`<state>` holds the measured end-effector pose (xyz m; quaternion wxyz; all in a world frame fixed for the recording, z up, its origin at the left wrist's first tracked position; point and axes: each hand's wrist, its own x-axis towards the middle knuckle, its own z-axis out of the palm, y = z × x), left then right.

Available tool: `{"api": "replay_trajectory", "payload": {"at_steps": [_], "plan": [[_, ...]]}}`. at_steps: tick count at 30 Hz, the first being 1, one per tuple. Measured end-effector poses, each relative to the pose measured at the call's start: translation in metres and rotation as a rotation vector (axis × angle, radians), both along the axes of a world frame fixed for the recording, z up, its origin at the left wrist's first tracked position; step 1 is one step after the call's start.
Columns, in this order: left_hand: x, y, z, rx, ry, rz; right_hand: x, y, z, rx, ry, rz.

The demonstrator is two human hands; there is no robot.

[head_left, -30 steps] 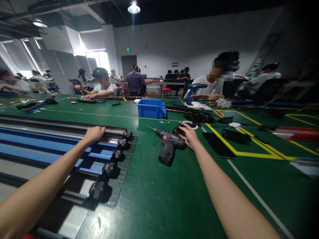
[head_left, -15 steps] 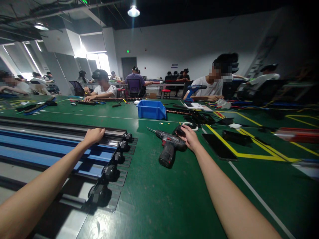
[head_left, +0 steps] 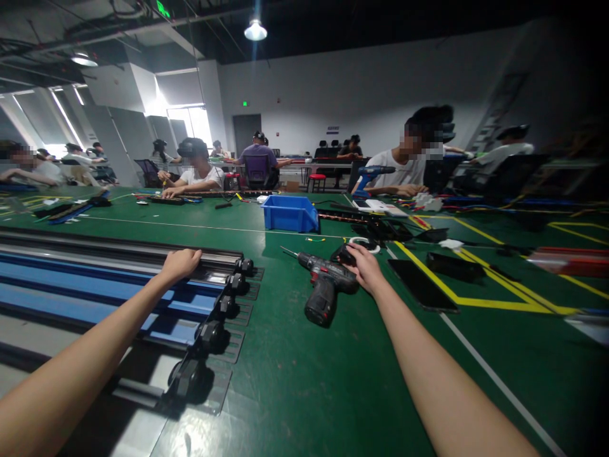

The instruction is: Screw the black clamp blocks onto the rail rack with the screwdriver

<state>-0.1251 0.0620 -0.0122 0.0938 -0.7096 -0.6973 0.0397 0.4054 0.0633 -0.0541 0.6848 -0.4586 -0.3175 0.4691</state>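
Observation:
My left hand (head_left: pixel 181 265) lies with curled fingers on the far metal rail (head_left: pixel 221 277) of a row of long profiles. Black cable glands (head_left: pixel 214 334) and slotted clear tabs (head_left: pixel 233 348) stick out from the profiles' right ends. My right hand (head_left: pixel 365 266) has its thumb and fingers closed on a small black part (head_left: pixel 343 255), whose kind is partly hidden. Just in front of that hand, a black cordless drill (head_left: pixel 321 298) lies on its side, its bit pointing left and away. A white ring (head_left: pixel 365 245), like a tape roll, lies behind the right hand.
The green table (head_left: pixel 285 393) carries a blue bin (head_left: pixel 288 214) beyond the drill. To the right lie a black flat panel (head_left: pixel 421 285) and a black block (head_left: pixel 454 266) among yellow tape lines. A blue drill (head_left: pixel 373 179) stands near a co-worker (head_left: pixel 390 165) across the table.
The view has tilted up slightly, so everything sits a little lower. Both hands keep their places on the rail and the black part.

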Motion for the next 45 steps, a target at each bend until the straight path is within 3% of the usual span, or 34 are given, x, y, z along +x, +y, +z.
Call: {"api": "replay_trajectory", "payload": {"at_steps": [13,16,21,25,28,31,35,40,45], "plan": [[0.002,-0.001,0.001,0.005,-0.059,0.019,0.001,0.005,0.004,0.069,-0.026,-0.02],[0.001,0.0,-0.001,0.015,-0.094,0.038,-0.001,0.007,0.024,0.142,-0.032,-0.069],[-0.002,0.003,-0.004,0.035,-0.114,0.033,-0.016,-0.001,0.08,0.261,-0.013,-0.159],[-0.003,0.005,-0.005,0.031,-0.104,0.021,-0.041,-0.018,0.117,0.314,-0.051,-0.074],[-0.003,0.004,-0.006,0.027,-0.096,0.01,-0.065,-0.033,0.129,0.314,-0.257,0.084],[-0.004,0.004,-0.006,0.019,-0.07,0.0,-0.09,-0.048,0.128,0.316,-0.649,0.25],[-0.005,0.006,-0.006,0.015,-0.015,-0.023,-0.124,-0.062,0.111,0.307,-1.068,0.419],[-0.005,0.007,-0.007,0.031,-0.067,-0.018,-0.15,-0.069,0.082,0.285,-1.369,0.506],[-0.005,0.006,-0.008,0.037,-0.113,-0.003,-0.155,-0.069,0.064,0.227,-1.521,0.506]]}}
